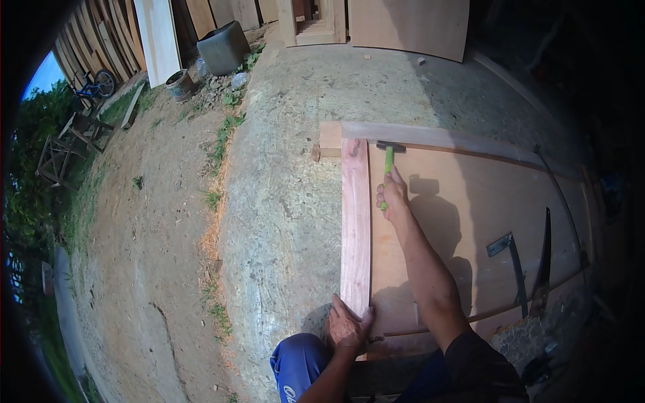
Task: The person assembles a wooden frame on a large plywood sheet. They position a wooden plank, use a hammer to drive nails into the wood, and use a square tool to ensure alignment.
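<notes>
My right hand is wrapped round the green handle of a hammer. The hammer's dark head is by the far end of a pinkish wooden board, near the corner of a wooden frame; whether it touches the wood I cannot tell. At the board's near end my left hand grips across it, fingers over the left edge and thumb by the right. The board runs along the left side of a plywood panel. A far rail meets it at the corner, where a small wood block sits.
On the panel's right lie a try square and a handsaw. Concrete floor extends left to bare soil. Farther off are a grey plastic container, a bucket, leaning planks and a plywood sheet.
</notes>
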`<state>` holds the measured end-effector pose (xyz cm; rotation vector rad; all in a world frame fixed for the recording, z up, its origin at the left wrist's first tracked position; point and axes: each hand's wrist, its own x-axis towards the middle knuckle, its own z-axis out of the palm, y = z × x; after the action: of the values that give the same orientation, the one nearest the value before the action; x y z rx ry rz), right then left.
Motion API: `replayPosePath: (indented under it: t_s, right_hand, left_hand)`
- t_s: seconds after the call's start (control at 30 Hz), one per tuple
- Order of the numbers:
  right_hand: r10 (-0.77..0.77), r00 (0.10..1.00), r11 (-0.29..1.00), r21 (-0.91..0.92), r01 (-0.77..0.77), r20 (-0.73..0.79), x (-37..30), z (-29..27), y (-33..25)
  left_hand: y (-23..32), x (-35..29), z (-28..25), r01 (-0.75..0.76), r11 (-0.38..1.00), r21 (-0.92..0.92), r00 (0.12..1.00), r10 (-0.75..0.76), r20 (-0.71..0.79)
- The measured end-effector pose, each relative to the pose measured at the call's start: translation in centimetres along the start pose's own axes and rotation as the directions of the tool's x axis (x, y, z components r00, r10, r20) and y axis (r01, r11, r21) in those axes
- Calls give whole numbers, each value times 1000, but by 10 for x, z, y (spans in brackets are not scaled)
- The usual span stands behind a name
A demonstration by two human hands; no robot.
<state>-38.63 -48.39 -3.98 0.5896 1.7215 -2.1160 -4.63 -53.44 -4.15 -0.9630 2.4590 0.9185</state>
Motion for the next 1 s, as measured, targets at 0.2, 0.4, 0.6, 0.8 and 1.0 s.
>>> replayPosePath:
  t_s: [0.2, 0.4, 0.6, 0.8, 1.0]
  right_hand:
    - [-481, 865, 611, -653, 447, 142, 24, -21, 1]
    - [-403, 811, 120, -853, 507, 425, 1, 24, -31]
    - [-373, 843, 60, -897, 438, 387, 14, 40, -45]
    - [-365, 834, 37, -888, 457, 414, 2, 31, -39]
    - [-371, 835, 88, -879, 468, 407, 3, 28, -48]
  left_hand:
    - [1, 1, 2, -3, 1000, -7, 1000, 3, 10]
    - [-7, 3, -4, 25, 1000, -1, 1000, -25, -4]
    - [-3, 0, 4, -24, 1000, 6, 999, 24, -41]
    - [-5, -1, 2, -29, 999, -20, 998, 28, -49]
    - [-4, 0, 1, -15, 1000, -19, 998, 14, -55]
